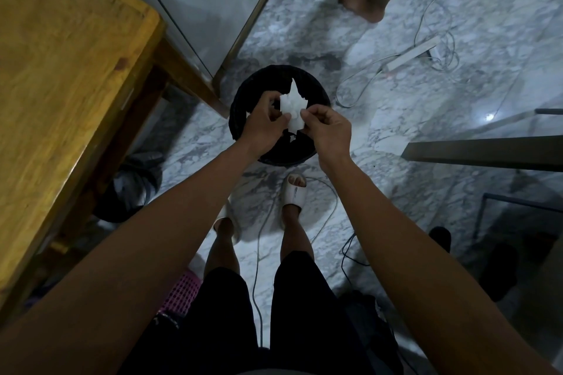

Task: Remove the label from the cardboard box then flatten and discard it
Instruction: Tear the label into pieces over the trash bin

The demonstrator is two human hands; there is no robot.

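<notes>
A crumpled white label (pixel 293 106) hangs over the round black bin (pixel 243 91) on the marble floor. My left hand (pixel 264 126) pinches the label's left side. My right hand (pixel 327 128) pinches its right side with thumb and forefinger. Both hands are directly above the bin's opening. A small white scrap (pixel 292 137) lies inside the bin, below the hands. No cardboard box is in view.
A wooden table (pixel 61 70) fills the left side. Another person's bare foot (pixel 359 0) stands at the top. A white power strip (pixel 412 56) and loose cables cross the floor. A dark metal bar (pixel 481 154) juts in from the right. My own sandalled feet stand just behind the bin.
</notes>
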